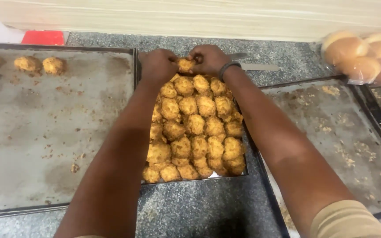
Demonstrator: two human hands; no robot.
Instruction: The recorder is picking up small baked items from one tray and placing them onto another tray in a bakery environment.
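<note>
Both arms outstretched; hands (158, 65) (208, 58) seemingly pinching one cookie (184, 65).

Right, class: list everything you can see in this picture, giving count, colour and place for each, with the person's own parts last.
fried golden pieces: dozens, golden brown, packed in the middle tray
middle tray: one, metal, between the arms; only its near edge shows
left baking tray: one, grey, crumb-strewn, at left
loose fried pieces: three, golden, far corner of the left baking tray
right baking tray: one, dark-rimmed, crumb-strewn, at right
bagged buns: several, pale brown, in clear plastic, top right
knife: one, silvery, on the counter behind the hands
red object: one, top left
counter: grey speckled stone
held piece: one, golden, between both hands
wristband: one, dark, right wrist
left hand: pinching the held piece
right hand: pinching the held piece
</note>
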